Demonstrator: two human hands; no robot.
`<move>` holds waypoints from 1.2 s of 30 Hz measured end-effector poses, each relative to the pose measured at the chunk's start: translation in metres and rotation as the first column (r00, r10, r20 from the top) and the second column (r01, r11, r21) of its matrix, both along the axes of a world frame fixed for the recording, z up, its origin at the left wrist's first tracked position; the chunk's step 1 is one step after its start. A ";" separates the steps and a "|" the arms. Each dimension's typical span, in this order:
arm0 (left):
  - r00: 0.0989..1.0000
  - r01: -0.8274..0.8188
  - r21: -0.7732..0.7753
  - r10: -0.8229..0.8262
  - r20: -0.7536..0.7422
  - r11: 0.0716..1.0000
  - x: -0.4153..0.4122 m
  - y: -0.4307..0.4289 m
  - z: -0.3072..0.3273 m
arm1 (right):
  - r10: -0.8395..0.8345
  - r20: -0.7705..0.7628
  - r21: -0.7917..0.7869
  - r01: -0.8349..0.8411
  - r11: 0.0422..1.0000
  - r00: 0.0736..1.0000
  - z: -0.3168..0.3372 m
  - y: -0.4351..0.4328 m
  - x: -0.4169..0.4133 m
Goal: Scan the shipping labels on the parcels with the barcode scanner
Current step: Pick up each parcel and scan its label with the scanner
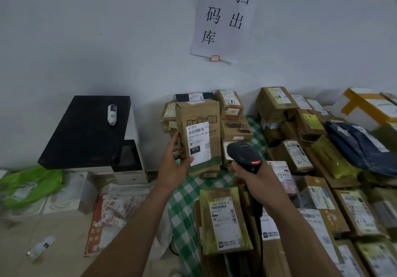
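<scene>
My left hand (174, 166) grips a tall brown cardboard parcel (198, 117) upright above the table, thumb on the lower edge of its white shipping label (198, 142), which faces me. My right hand (253, 176) holds a black barcode scanner (242, 153) by its handle, just right of and below the parcel. A red light glows on the scanner's head. Its cable hangs down toward the parcels in front of me.
Many labelled parcels (300, 156) cover the green checked tablecloth (184, 201), with a stack (234, 113) behind the held one and a yellowish bag parcel (224, 221) close in front. A black-topped printer (90, 132) bearing a small white bottle (112, 114) stands at the left. Bags litter the floor.
</scene>
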State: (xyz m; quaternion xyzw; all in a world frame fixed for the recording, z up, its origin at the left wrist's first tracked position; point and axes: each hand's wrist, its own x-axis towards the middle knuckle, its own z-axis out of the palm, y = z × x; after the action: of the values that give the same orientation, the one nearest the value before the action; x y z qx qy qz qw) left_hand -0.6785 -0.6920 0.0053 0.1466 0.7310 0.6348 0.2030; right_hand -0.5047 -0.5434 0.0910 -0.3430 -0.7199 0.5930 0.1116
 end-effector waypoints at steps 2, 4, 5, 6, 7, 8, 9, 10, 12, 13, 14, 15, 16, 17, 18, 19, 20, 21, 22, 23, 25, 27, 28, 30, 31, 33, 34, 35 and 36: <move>1.000 -0.009 -0.031 0.008 -0.016 0.999 -0.004 0.002 -0.004 | 0.063 0.050 0.050 -0.066 0.997 0.997 0.005 -0.006 -0.003; 1.000 -0.015 -0.054 0.014 -0.022 0.998 -0.006 0.004 -0.007 | 0.116 0.073 0.055 -0.120 0.991 0.991 0.008 -0.011 -0.006; 0.999 -0.019 -0.066 0.017 -0.032 0.998 -0.006 0.005 -0.008 | 0.137 0.071 0.043 -0.141 0.989 0.988 0.010 -0.013 -0.008; 0.999 -0.023 -0.075 0.020 -0.045 0.997 -0.006 0.005 -0.009 | 0.154 0.066 0.029 -0.156 0.987 0.986 0.012 -0.015 -0.009; 0.998 -0.027 -0.087 0.022 -0.059 0.996 -0.006 0.005 -0.010 | 0.164 0.065 0.024 -0.165 0.986 0.984 0.013 -0.017 -0.011; 0.997 -0.031 -0.093 0.024 -0.071 0.995 -0.006 0.005 -0.011 | 0.170 0.067 0.022 -0.172 0.985 0.983 0.014 -0.019 -0.012; 0.997 -0.032 -0.096 0.025 -0.078 0.995 -0.006 0.005 -0.012 | 0.175 0.070 0.017 -0.177 0.984 0.982 0.014 -0.020 -0.013; 0.996 -0.033 -0.095 0.026 -0.081 0.995 -0.005 0.005 -0.012 | 0.180 0.073 0.007 -0.181 0.983 0.981 0.014 -0.021 -0.013; 0.996 -0.038 -0.102 0.029 -0.086 0.994 -0.003 0.005 -0.014 | 0.192 0.077 -0.017 -0.191 0.981 0.978 0.015 -0.021 -0.014; 0.996 -0.039 -0.105 0.030 -0.088 0.994 -0.003 0.005 -0.015 | 0.196 0.076 -0.027 -0.194 0.981 0.978 0.016 -0.022 -0.014; 0.996 -0.039 -0.104 0.030 -0.088 0.994 -0.003 0.004 -0.016 | 0.197 0.076 -0.034 -0.195 0.980 0.977 0.017 -0.022 -0.013; 0.996 -0.038 -0.101 0.030 -0.086 0.994 -0.002 0.004 -0.016 | 0.196 0.076 -0.039 -0.193 0.980 0.978 0.018 -0.022 -0.013; 0.996 -0.038 -0.098 0.030 -0.086 0.994 -0.002 0.004 -0.017 | 0.192 0.074 -0.044 -0.190 0.981 0.979 0.019 -0.022 -0.012; 0.996 -0.038 -0.096 0.029 -0.089 0.995 -0.002 0.004 -0.017 | 0.190 0.071 -0.050 -0.187 0.981 0.979 0.020 -0.022 -0.011; 0.995 -0.038 -0.094 0.029 -0.094 0.995 -0.002 0.004 -0.016 | 0.190 0.067 -0.056 -0.186 0.981 0.980 0.020 -0.022 -0.011; 0.995 -0.037 -0.090 0.028 -0.097 0.995 -0.002 0.004 -0.015 | 0.189 0.063 -0.062 -0.186 0.981 0.980 0.021 -0.022 -0.010; 0.995 -0.037 -0.087 0.029 -0.096 0.995 -0.002 0.004 -0.014 | 0.189 0.058 -0.065 -0.185 0.981 0.980 0.022 -0.022 -0.009; 0.995 -0.037 -0.087 0.029 -0.093 0.996 -0.002 0.004 -0.013 | 0.187 0.057 -0.066 -0.183 0.981 0.981 0.023 -0.022 -0.009; 0.995 -0.038 -0.082 0.031 -0.092 0.996 -0.002 0.004 -0.012 | 0.182 0.058 -0.064 -0.179 0.982 0.982 0.023 -0.022 -0.008; 0.995 -0.041 -0.083 0.033 -0.095 0.996 -0.002 0.004 -0.011 | 0.178 0.058 -0.062 -0.174 0.983 0.982 0.023 -0.022 -0.008; 0.995 -0.042 -0.092 0.033 -0.099 0.995 -0.001 0.004 -0.010 | 0.172 0.057 -0.058 -0.169 0.984 0.983 0.024 -0.021 -0.008; 0.995 -0.048 -0.104 0.039 -0.092 0.993 -0.001 0.004 -0.008 | 0.175 0.056 -0.061 -0.172 0.983 0.983 0.025 -0.021 -0.007; 0.995 -0.048 -0.110 0.038 -0.088 0.993 -0.002 0.004 -0.008 | 0.178 0.053 -0.063 -0.175 0.983 0.983 0.026 -0.021 -0.007; 0.996 -0.042 -0.112 0.032 -0.086 0.993 -0.001 0.004 -0.007 | 0.183 0.045 -0.067 -0.180 0.981 0.982 0.027 -0.020 -0.006; 0.996 -0.039 -0.111 0.029 -0.090 0.993 -0.001 0.003 -0.007 | 0.182 0.042 -0.071 -0.179 0.981 0.982 0.027 -0.020 -0.006; 0.995 -0.035 -0.110 0.024 -0.098 0.993 -0.001 0.003 -0.007 | 0.177 0.036 -0.080 -0.174 0.981 0.984 0.027 -0.020 -0.005; 0.995 -0.033 -0.107 0.022 -0.100 0.994 -0.001 0.002 -0.006 | 0.177 0.034 -0.086 -0.173 0.981 0.984 0.027 -0.020 -0.005; 0.995 -0.031 -0.102 0.021 -0.101 0.994 -0.001 0.002 -0.006 | 0.175 0.033 -0.093 -0.171 0.981 0.984 0.028 -0.020 -0.004; 0.994 -0.029 -0.099 0.019 -0.104 0.995 0.000 0.002 -0.005 | 0.172 0.033 -0.106 -0.167 0.980 0.985 0.028 -0.019 -0.001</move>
State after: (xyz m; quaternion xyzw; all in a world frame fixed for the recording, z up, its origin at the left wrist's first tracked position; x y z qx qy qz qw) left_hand -0.6788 -0.6900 0.0003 0.1598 0.7730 0.5915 0.1645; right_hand -0.5061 -0.5627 0.1192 -0.2981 -0.7173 0.6292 0.0277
